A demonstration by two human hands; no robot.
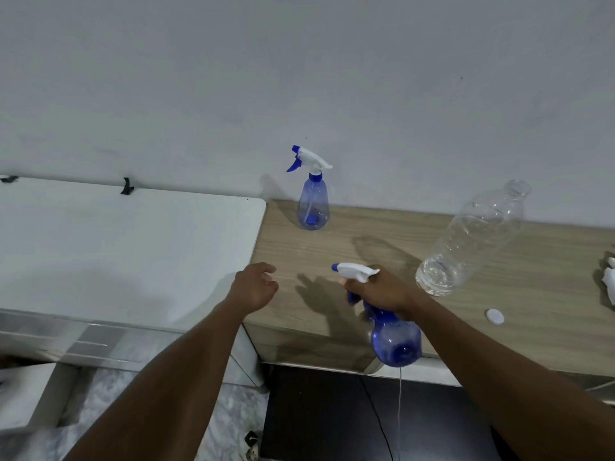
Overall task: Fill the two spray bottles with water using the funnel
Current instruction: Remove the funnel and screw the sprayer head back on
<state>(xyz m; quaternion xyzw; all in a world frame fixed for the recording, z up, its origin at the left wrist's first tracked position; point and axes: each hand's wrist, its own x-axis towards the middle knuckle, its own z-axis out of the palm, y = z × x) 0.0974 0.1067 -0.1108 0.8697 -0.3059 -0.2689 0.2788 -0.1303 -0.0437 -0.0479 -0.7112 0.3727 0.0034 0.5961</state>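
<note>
My right hand (379,291) grips a blue spray bottle (396,341) around its neck, just under the white trigger head, holding it above the front of the wooden table (382,247). A second blue spray bottle (313,201) stands upright near the wall at the table's back left. A clear water bottle (472,241), uncapped and with a little water at the bottom, stands to the right. Its white cap (495,316) lies on the table near the front. My left hand (254,287) hovers empty, fingers loosely curled, over the table's left edge. No funnel is visible.
A white cabinet top (126,247) adjoins the wooden table on the left, with drawers below. A white crumpled object (609,281) lies at the far right edge. A thin cord (399,407) hangs below the table front. The wall is close behind.
</note>
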